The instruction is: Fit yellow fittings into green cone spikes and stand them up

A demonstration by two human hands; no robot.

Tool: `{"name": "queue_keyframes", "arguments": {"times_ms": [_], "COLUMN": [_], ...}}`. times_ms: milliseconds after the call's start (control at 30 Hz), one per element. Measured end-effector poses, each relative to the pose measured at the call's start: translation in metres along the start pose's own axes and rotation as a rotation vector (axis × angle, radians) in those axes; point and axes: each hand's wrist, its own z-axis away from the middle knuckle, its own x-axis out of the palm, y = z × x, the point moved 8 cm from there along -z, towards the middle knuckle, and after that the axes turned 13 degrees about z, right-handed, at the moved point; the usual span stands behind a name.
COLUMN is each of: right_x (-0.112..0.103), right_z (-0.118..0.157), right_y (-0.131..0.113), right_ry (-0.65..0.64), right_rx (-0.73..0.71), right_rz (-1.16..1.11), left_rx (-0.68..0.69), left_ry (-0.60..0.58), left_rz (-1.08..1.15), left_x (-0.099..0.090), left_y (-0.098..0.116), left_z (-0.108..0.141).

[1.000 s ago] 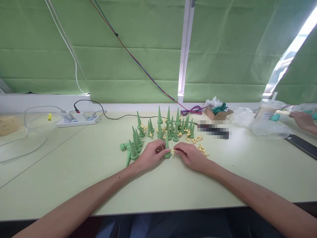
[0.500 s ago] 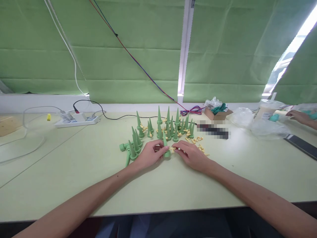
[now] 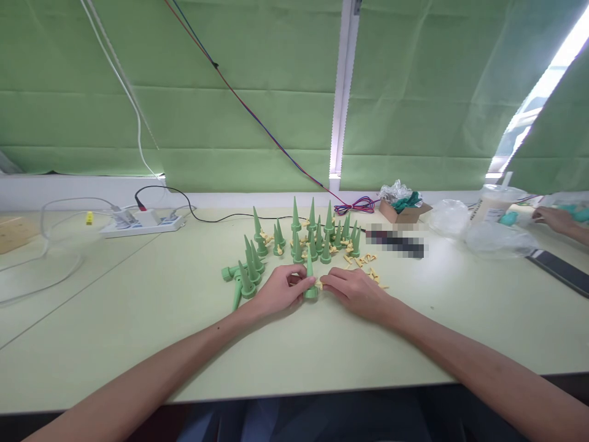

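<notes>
Upright between my hands is a green cone (image 3: 310, 270), its lower part gripped by the fingers of my left hand (image 3: 284, 287). My right hand (image 3: 354, 288) pinches a small yellow piece (image 3: 320, 285) against the right side of the cone's base; fingers partly hide the piece. Several green cones (image 3: 295, 221) stand behind, some with yellow pieces on them. More cones (image 3: 248, 282) stand or lie left of my left hand. Loose yellow pieces (image 3: 373, 275) lie behind my right hand.
A power strip (image 3: 142, 227) lies at the back left. On the right are a cardboard box (image 3: 401, 213), plastic bags (image 3: 497, 238), a cup (image 3: 492, 205) and a dark phone-like slab (image 3: 561, 271). Another person's hand (image 3: 554, 218) shows at the far right.
The held cone has moved slightly toward me and stands straighter. The yellow piece in my right hand is now against its base, and my right fingers have closed in further.
</notes>
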Motion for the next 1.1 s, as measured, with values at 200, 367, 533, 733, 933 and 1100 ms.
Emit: {"name": "queue_keyframes", "arguments": {"times_ms": [200, 367, 533, 733, 933, 1100], "right_x": [0.007, 0.011, 0.012, 0.013, 0.02, 0.02], "right_z": [0.002, 0.004, 0.001, -0.002, -0.004, -0.008], "right_y": [0.003, 0.006, 0.006, 0.011, 0.016, 0.018], "right_ry": [-0.049, -0.051, -0.048, -0.067, -0.14, -0.142], "right_rx": [0.076, 0.153, 0.21, 0.359, 0.438, 0.415], "right_rz": [-0.134, -0.294, -0.387, -0.54, -0.622, -0.593], "left_rx": [0.021, 0.075, 0.167, 0.31, 0.337, 0.32], "left_ry": [-0.021, -0.015, 0.008, 0.027, -0.008, 0.034], "left_rz": [0.012, -0.033, -0.167, -0.307, -0.323, -0.304], "left_x": [0.002, 0.003, 0.002, 0.0, 0.001, -0.002], "left_y": [0.001, 0.006, 0.015, 0.023, 0.023, 0.021], "left_z": [0.0, 0.001, 0.003, 0.004, 0.006, 0.004]}}
